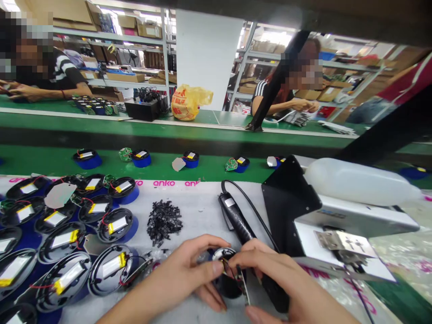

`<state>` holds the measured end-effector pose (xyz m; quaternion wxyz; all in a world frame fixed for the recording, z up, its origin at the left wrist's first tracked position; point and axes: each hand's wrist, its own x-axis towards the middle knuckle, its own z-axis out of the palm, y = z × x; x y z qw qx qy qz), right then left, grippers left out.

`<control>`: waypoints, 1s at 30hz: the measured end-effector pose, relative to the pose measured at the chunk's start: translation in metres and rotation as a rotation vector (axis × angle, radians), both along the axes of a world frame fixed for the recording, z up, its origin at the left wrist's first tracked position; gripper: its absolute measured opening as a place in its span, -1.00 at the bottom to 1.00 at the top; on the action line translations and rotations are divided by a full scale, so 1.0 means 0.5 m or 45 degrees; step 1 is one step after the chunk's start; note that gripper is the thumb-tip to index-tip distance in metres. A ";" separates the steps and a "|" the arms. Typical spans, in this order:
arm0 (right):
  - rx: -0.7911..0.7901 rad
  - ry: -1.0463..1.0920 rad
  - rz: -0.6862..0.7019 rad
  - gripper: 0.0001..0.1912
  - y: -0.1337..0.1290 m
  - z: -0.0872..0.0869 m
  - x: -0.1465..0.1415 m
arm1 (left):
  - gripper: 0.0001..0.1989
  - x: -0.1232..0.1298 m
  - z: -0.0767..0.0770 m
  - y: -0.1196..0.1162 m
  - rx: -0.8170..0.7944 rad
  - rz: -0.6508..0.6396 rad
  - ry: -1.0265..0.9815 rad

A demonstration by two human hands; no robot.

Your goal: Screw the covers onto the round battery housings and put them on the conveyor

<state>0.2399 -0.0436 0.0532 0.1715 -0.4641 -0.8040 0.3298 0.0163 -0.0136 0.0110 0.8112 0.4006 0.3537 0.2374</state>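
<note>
My left hand (pixel 194 272) is closed round the left side of a round black housing (pixel 231 285) near the bottom centre. Thin wires show between the fingertips of both hands. My right hand (pixel 270 274) pinches at the right of the housing, with a thin board (pixel 245 288) seen edge-on between its fingers. A black cylindrical tool (pixel 238 220) with a cable lies beneath and beside my right hand. Left of it is a pile of small black pieces (pixel 164 222). Many blue and black housings with silver batteries (pixel 64 238) crowd the left side.
A white and black machine (pixel 351 216) with a pale plastic bottle (pixel 357 182) stands at the right. Blue units sit along a green belt (pixel 162 173). Beyond it are a yellow bag (pixel 189 102), a black box (pixel 143 109) and two people working.
</note>
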 end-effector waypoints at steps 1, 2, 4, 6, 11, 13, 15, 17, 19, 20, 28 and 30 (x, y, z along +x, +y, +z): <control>-0.009 0.009 -0.001 -0.58 -0.001 0.001 -0.001 | -0.55 0.005 0.002 0.001 0.005 0.025 0.050; -0.012 0.016 -0.004 -0.57 -0.001 0.002 -0.002 | -0.58 0.011 0.003 0.001 0.012 0.050 0.103; 0.001 0.030 -0.007 -0.54 -0.003 0.004 -0.002 | -0.63 0.024 0.004 -0.001 0.043 0.093 0.192; 0.047 0.049 -0.028 -0.50 -0.005 0.005 -0.003 | -0.67 0.036 0.005 -0.005 0.085 0.126 0.228; 0.220 0.102 -0.043 -0.52 -0.007 0.005 -0.014 | -0.81 0.051 0.004 -0.015 0.233 0.211 0.289; 0.283 0.090 -0.006 -0.52 -0.007 0.004 -0.020 | -0.86 0.054 0.003 -0.015 0.272 0.226 0.311; 0.334 0.033 0.013 -0.51 -0.008 0.001 -0.024 | -0.89 0.057 0.003 -0.015 0.275 0.236 0.313; 0.362 -0.025 0.026 -0.51 -0.007 -0.006 -0.025 | -0.91 0.058 0.003 -0.015 0.274 0.258 0.312; 0.399 -0.022 0.032 -0.52 -0.005 -0.016 -0.024 | -0.88 0.054 0.002 -0.017 0.271 0.266 0.286; 0.429 -0.001 0.033 -0.56 -0.004 -0.021 -0.024 | -0.84 0.050 0.001 -0.017 0.262 0.254 0.258; 0.705 -0.089 0.085 -0.73 0.002 -0.033 -0.028 | -0.34 -0.004 -0.018 -0.002 -0.021 0.045 -0.123; 0.723 -0.120 0.083 -0.72 0.000 -0.031 -0.031 | -0.34 -0.006 -0.020 0.001 -0.086 0.059 -0.167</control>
